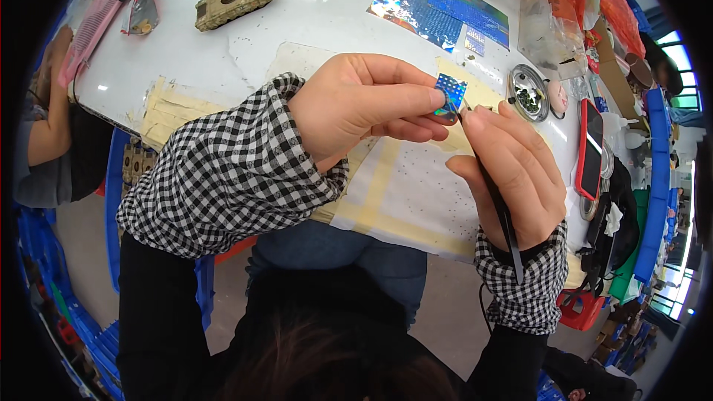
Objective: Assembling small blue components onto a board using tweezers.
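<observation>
Leaning close over the white table (223, 56), the worker has both hands busy. The left hand (364, 100) has its grip pinched on a small blue sheet (451, 87), raised above the table's near part; the right hand's grip is clamped around slim black tweezers (507, 230), their tips at the sheet's lower edge, though I can't tell whether those tips are together. I'd judge the work under way and unfinished: pale spots dot the small sheet, and larger shiny sheets (405, 4) lie toward the far side. Dark specks are scattered over the white paper (416, 186), and a round dish (526, 80) holds dark bits. How much is done or left, I can't count from here.
</observation>
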`<state>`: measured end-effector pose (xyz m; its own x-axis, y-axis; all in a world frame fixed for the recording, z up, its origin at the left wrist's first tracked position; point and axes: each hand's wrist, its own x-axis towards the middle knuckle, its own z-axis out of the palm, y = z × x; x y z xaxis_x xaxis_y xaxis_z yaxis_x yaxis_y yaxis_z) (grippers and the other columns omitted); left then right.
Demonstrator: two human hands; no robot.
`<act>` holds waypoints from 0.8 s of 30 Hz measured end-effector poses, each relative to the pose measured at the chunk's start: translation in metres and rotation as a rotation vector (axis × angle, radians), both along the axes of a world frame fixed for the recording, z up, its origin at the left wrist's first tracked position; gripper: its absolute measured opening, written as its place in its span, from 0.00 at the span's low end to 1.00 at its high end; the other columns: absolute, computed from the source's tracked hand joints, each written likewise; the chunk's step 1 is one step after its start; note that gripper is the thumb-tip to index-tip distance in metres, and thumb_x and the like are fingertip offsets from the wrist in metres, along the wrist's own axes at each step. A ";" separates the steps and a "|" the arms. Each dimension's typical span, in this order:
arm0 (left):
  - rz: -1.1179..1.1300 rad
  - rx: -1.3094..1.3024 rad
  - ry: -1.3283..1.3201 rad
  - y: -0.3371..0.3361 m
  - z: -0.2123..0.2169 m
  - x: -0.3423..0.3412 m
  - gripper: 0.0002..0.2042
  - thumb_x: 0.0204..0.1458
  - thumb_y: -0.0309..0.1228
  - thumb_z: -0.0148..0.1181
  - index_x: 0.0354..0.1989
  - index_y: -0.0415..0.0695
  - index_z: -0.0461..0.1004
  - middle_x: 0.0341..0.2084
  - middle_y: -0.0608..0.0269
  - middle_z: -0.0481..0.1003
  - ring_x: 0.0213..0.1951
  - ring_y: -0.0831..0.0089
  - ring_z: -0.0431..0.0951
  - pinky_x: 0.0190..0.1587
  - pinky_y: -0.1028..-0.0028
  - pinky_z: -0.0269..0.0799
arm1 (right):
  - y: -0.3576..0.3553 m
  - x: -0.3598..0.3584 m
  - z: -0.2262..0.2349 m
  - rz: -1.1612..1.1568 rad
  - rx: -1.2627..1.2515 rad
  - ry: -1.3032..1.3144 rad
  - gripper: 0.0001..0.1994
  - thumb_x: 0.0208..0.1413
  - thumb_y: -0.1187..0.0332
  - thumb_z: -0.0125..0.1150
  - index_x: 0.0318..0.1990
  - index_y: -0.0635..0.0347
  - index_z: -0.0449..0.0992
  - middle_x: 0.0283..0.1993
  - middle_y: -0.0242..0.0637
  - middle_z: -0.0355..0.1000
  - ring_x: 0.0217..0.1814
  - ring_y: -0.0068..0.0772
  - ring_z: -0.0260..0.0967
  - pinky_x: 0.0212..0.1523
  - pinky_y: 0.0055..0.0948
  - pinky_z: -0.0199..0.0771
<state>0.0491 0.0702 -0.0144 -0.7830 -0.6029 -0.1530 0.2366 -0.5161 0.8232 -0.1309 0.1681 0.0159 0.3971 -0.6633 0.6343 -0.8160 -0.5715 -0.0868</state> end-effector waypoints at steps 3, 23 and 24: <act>-0.003 0.005 0.028 0.000 -0.001 0.001 0.08 0.53 0.28 0.57 0.39 0.38 0.74 0.32 0.60 0.77 0.32 0.78 0.79 0.39 0.80 0.76 | 0.000 -0.001 0.000 -0.003 -0.049 0.103 0.21 0.38 0.70 0.69 0.45 0.59 0.76 0.36 0.34 0.73 0.37 0.34 0.71 0.44 0.38 0.75; -0.020 -0.002 0.045 -0.001 -0.003 0.001 0.07 0.53 0.27 0.57 0.39 0.38 0.74 0.32 0.60 0.77 0.32 0.78 0.78 0.39 0.80 0.77 | -0.002 0.001 -0.002 0.003 -0.079 0.153 0.19 0.38 0.68 0.69 0.42 0.59 0.78 0.32 0.32 0.71 0.35 0.31 0.68 0.42 0.38 0.75; -0.020 -0.001 0.042 -0.001 -0.003 0.001 0.07 0.53 0.27 0.57 0.39 0.38 0.74 0.32 0.60 0.77 0.32 0.78 0.78 0.39 0.80 0.76 | -0.003 0.001 -0.002 0.004 -0.079 0.153 0.19 0.38 0.68 0.69 0.42 0.60 0.78 0.32 0.32 0.71 0.35 0.31 0.68 0.42 0.38 0.75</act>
